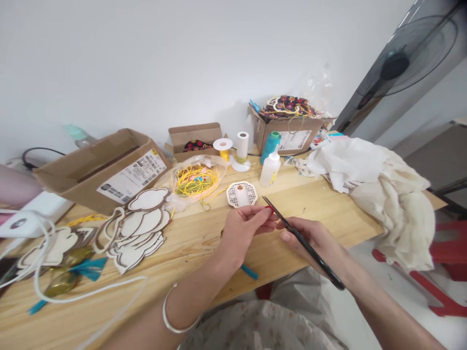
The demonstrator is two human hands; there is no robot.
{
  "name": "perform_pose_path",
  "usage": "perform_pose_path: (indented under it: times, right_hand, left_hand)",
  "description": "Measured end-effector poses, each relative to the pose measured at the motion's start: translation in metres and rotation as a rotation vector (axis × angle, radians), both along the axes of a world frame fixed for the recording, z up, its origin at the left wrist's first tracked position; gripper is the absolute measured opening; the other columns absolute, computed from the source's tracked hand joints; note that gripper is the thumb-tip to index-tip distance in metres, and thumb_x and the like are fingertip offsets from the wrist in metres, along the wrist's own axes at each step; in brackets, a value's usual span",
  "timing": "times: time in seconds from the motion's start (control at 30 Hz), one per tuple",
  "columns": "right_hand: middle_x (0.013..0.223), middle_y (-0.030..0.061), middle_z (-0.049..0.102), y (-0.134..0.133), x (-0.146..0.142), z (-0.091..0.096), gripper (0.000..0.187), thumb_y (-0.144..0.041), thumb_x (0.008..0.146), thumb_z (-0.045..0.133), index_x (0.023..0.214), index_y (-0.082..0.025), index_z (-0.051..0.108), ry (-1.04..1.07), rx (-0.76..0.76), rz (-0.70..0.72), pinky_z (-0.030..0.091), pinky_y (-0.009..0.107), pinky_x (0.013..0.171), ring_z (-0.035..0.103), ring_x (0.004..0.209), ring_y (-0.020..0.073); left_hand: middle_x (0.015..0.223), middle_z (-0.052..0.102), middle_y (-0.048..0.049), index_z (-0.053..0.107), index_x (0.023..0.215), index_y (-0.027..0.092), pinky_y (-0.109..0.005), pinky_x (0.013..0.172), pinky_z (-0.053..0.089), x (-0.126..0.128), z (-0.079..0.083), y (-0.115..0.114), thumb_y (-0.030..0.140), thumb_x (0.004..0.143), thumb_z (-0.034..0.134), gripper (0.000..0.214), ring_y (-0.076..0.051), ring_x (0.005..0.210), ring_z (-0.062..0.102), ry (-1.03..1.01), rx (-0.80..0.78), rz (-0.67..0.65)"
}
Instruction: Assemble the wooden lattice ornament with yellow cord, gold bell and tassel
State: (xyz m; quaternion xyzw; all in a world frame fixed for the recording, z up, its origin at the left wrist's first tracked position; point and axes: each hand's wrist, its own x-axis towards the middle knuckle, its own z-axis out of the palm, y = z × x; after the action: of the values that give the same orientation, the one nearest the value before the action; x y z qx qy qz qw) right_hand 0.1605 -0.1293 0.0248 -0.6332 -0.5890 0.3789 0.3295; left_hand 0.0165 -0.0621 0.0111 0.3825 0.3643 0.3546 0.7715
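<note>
Fingers (255, 217) of the left hand (241, 238) pinch shut on a small red cord end (269, 208), light and limp so best held near its tip, just beside the blade tips of slim black scissors (321, 262) closed in the right hand (304, 238), above the pale pine counter (189, 253).

Glossy black metal scissors (316, 257)

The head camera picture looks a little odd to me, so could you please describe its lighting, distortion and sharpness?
In the head view, soft even light leaves faint shadows and no harsh glare on the pale wooden table; wide-angle distortion bows the table edge and stretches the left forearm; the left hand, right hand and long black pointed tool show no obvious blur.
</note>
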Motion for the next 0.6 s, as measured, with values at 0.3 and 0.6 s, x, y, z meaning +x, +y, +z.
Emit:
perform_pose_path:
  times: [0.3, 0.6]
  right_hand:
    - [0.058, -0.0004, 0.055, -0.0004, -0.0009, -0.0061, 0.030, -0.043, 0.068, 0.059, 0.076, -0.014, 0.065, 0.074, 0.016, -0.043, 0.036, 0.020, 0.045, 0.047, 0.053, 0.0124]
    - [0.056, -0.0007, 0.054, 0.0024, -0.0037, -0.0045, 0.031, -0.042, 0.065, 0.062, 0.078, -0.014, 0.066, 0.065, 0.031, -0.070, 0.037, 0.020, 0.044, 0.047, 0.053, 0.0124]
  left_hand:
    - [0.067, 0.069, -0.0023, 0.068, 0.070, 0.014, -0.021, 0.062, 0.050, 0.0007, 0.0003, -0.0012, 0.028, 0.065, 0.067, 0.016, -0.009, 0.055, 0.061, 0.012, -0.020, -0.012]
    - [0.066, 0.069, -0.0028, 0.067, 0.070, 0.012, -0.018, 0.060, 0.050, 0.0001, 0.0016, -0.0017, 0.027, 0.065, 0.067, 0.015, -0.008, 0.057, 0.061, 0.000, -0.047, 0.004]
